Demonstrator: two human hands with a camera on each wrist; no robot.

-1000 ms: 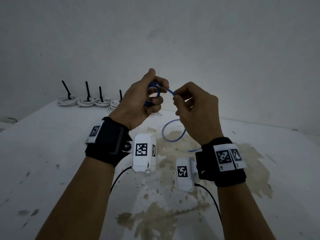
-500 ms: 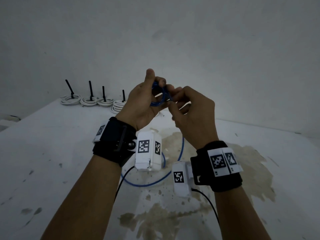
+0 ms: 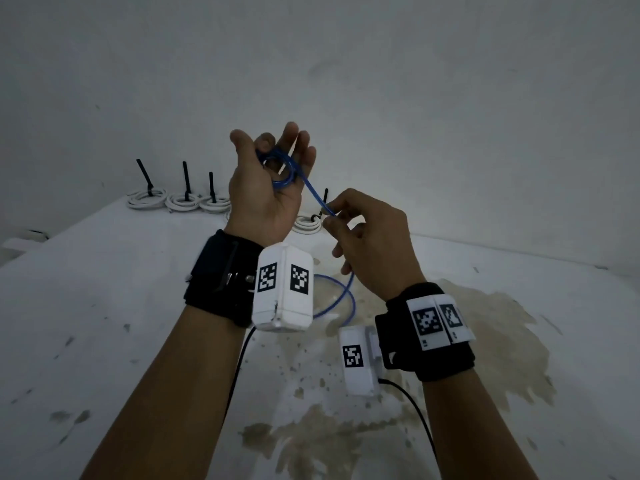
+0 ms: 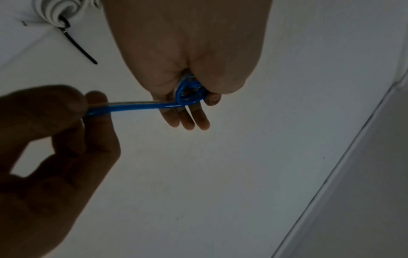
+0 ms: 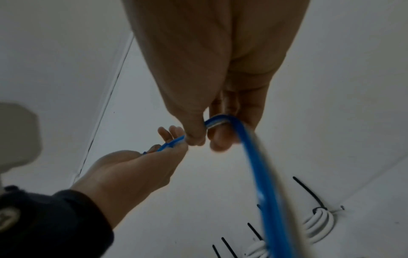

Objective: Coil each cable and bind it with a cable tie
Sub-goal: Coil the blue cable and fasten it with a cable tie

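Observation:
A thin blue cable point(image 3: 313, 192) is partly wound into a small coil point(image 3: 282, 171) that my raised left hand point(image 3: 277, 150) holds, thumb pressing it against nearly straight fingers. From the coil a taut strand point(image 4: 137, 107) runs down and right to my right hand point(image 3: 329, 216), which pinches it between thumb and forefinger. Below the right hand the cable point(image 5: 262, 174) drops to a loose loop point(image 3: 341, 299) on the white table point(image 3: 104, 306). The left wrist view shows the coil point(image 4: 189, 92) at the thumb's tip.
Several white cable coils, each bound with a black tie whose tail sticks up, line the table's back edge point(image 3: 147, 197) point(image 3: 183, 200) point(image 3: 308, 223). A grey wall rises right behind them. Brown stains point(image 3: 485, 341) mark the table on the right.
My left hand has risen, turned its palm toward me and straightened its fingers. The right hand has slid down and right along the cable, away from the coil.

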